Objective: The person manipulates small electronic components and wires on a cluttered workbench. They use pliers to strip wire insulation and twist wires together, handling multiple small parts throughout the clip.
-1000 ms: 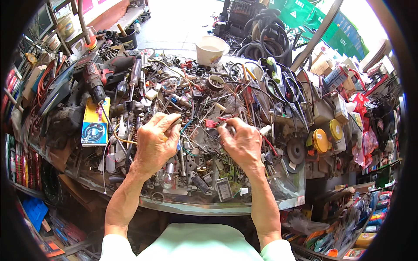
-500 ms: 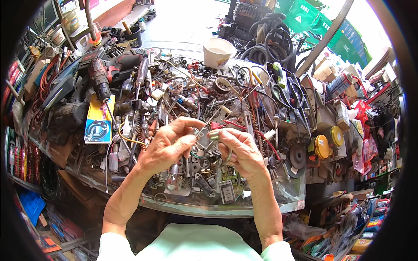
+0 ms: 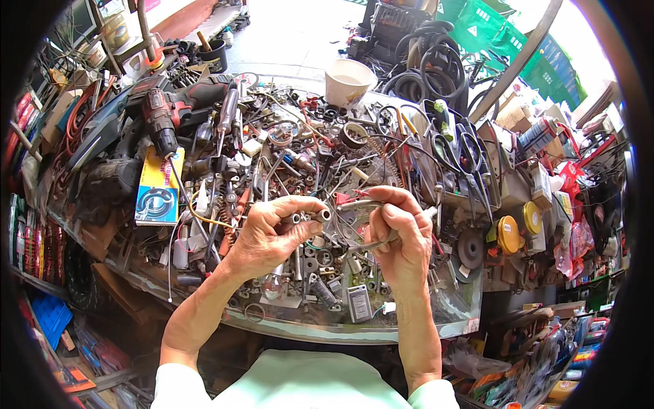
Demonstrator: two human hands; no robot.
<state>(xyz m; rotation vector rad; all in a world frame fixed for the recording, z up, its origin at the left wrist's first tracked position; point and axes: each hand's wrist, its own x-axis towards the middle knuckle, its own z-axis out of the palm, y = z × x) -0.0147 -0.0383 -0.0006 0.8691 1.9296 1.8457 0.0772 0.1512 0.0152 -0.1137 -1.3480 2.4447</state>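
My left hand (image 3: pixel 266 235) is over the cluttered bench, pinching short metal tubes (image 3: pixel 324 216) between thumb and fingers; their round open ends face right. Just to the right, my right hand (image 3: pixel 402 238) is closed on a grey bent piece with two prongs (image 3: pixel 370 204). One prong points left above the thumb and the other comes out lower, by the curled fingers; its exact kind I cannot make out. A gap separates what the two hands hold. Below them, among small metal parts, lie a grey rectangular block (image 3: pixel 358 304) and a clear bulb (image 3: pixel 272 286).
A red and black cordless drill (image 3: pixel 162 123) rests at the left beside a yellow and blue box (image 3: pixel 157 187). A white bowl (image 3: pixel 347 82) stands at the back. Scissors (image 3: pixel 470 160) and a grinding disc (image 3: pixel 470 247) are at the right. The glass bench edge (image 3: pixel 327 334) runs in front of me.
My left hand now shows metal tubes pinched in its fingers. My right hand has moved slightly right and turned, and the grey bent piece now spreads out, farther from the left hand.
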